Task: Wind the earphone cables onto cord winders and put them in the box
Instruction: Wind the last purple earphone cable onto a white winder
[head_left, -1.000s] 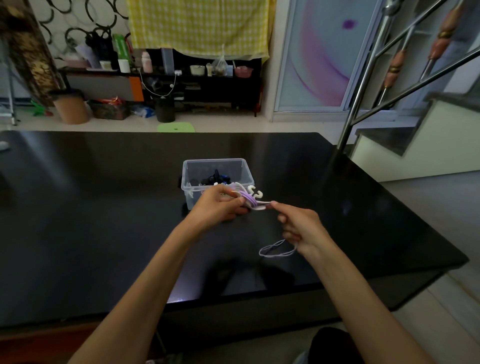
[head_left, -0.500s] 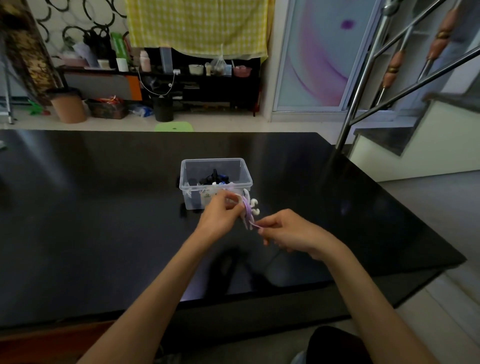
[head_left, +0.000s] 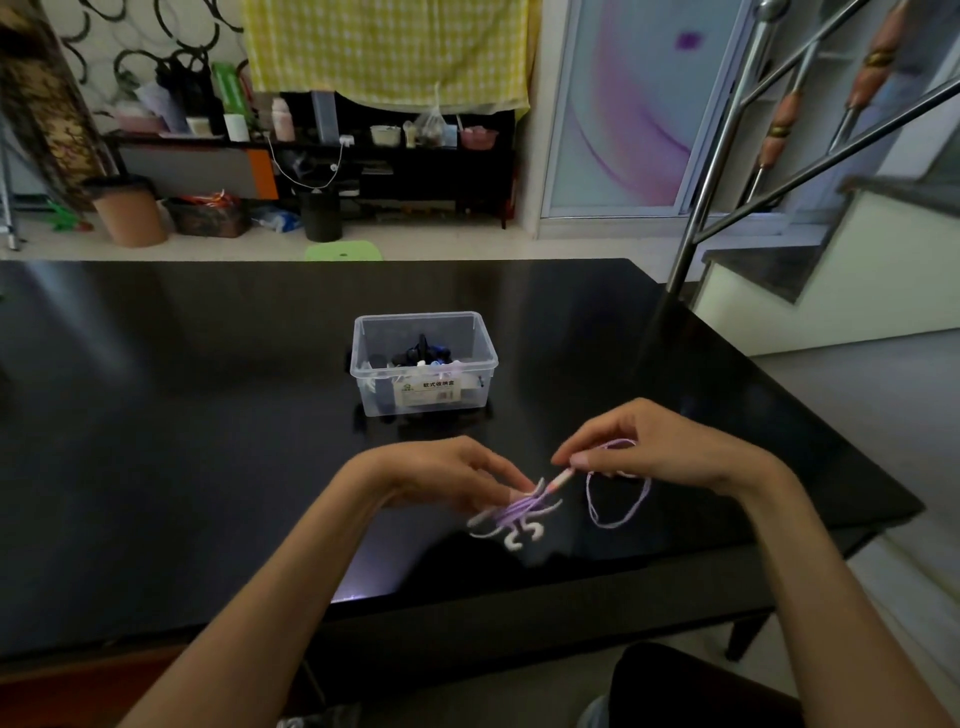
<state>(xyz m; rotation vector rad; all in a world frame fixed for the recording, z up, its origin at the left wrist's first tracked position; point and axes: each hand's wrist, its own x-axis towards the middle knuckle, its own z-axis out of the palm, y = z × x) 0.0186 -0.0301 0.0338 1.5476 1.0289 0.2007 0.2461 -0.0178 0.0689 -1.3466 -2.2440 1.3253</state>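
**A:** State the grip.

**B:** The left hand (head_left: 441, 475) pinches the white cord winder (head_left: 511, 522) between its fingertips, above the black table (head_left: 208, 415). The right hand (head_left: 660, 447) pinches the plug end (head_left: 561, 479) of the purple earphone cable (head_left: 618, 499) between thumb and forefinger. Both hands are closed on their items.

**A:** Location of the cable?

**B:** Several purple turns lie across the middle of the winder. The remaining length runs from the winder to the plug, then hangs in a loose loop below the right hand, in the air above the table surface (contact with the table cannot be confirmed).

**A:** Condition of the winder?

**B:** Its white curled arms project downward and to the side of the wound turns. The outline is motion-blurred, so finer detail is not readable.

**A:** Position of the box?

**B:** The clear plastic box (head_left: 423, 358) stands open on the table, beyond both hands and apart from them. It holds dark and light items, seemingly other cables; individual pieces cannot be separated. A printed label faces the camera on its near wall.

**A:** Surroundings?

**B:** A green stool (head_left: 343, 251) stands past the far table edge. A yellow checked cloth (head_left: 384, 47) hangs over a dark shelf unit (head_left: 405, 166) at the back wall. A metal stair railing (head_left: 727, 140) rises at the right.
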